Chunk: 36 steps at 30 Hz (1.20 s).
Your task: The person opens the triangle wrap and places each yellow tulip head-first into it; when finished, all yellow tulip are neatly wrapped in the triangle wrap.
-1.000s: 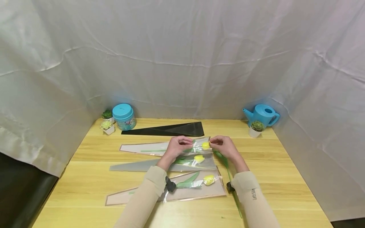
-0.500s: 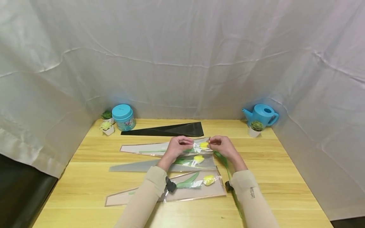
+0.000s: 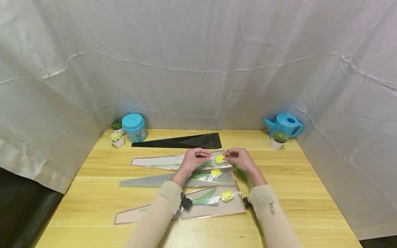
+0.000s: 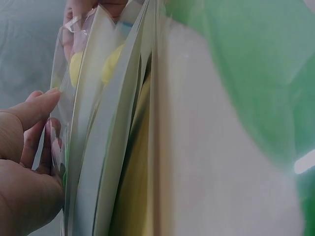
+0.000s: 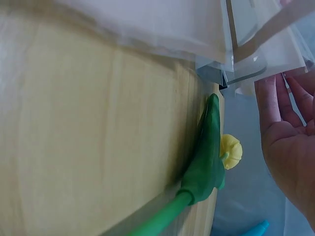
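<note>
Left hand (image 3: 193,161), fingers pinching the clear-fronted sleeve (image 3: 161,161); right hand (image 3: 243,159) right at its mouth, beside the yellow tulip (image 3: 220,159), finger grip unclear!

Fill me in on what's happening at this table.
Two bare hands are busy at a white sleeve with a yellow tulip in it. The left hand touches its clear film; the right hand is at the wide end, beside the bloom. Closer in, a grey sleeve holds a second tulip and a pinkish sleeve a third tulip. A loose tulip lies by the right forearm, and a black sleeve lies beyond.
</note>
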{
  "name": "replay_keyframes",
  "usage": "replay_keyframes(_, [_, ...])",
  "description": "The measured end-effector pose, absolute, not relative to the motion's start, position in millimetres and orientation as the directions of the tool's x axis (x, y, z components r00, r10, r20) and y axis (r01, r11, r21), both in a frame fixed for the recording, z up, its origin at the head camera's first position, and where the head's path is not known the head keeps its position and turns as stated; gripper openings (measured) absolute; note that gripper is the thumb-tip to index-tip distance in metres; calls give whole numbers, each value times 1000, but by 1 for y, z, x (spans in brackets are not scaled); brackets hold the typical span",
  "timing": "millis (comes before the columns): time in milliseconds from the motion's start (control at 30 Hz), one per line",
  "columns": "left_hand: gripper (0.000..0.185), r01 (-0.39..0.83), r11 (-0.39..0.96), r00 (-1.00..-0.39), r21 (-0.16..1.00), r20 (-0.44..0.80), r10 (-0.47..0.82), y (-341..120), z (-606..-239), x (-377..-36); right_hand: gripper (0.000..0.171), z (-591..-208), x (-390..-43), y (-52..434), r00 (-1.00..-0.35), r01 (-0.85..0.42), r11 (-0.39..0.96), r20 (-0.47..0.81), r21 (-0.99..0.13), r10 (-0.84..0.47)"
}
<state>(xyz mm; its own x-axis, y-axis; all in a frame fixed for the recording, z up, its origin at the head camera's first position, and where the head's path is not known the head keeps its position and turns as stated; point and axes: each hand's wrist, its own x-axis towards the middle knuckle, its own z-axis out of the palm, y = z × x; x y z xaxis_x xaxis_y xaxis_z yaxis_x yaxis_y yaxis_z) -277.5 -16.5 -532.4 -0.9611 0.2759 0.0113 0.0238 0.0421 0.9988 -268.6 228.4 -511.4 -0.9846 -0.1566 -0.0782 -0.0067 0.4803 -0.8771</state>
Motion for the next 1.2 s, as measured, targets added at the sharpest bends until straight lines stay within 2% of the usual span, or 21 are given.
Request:
replay_keyframes(533, [22, 29, 59, -958, 998, 11, 285, -16, -535, -278, 14, -511, -267, 226, -983, -31, 513, -67, -858, -171])
replay_keyframes(700, [22, 45, 80, -955, 996, 19, 296, -17, -537, -280, 20, -516, -267, 231, -981, -37, 508, -65, -860, -181])
replay_keyframes(933, [21, 66, 113, -958, 991, 31, 285, -19, -541, -281, 28, -516, -265, 237, -987, 25, 518, -104, -855, -125])
replay_keyframes(1200, [21, 77, 135, -960, 988, 37, 278, -21, -543, -281, 27, -514, -261, 240, -991, 30, 527, -94, -850, -97])
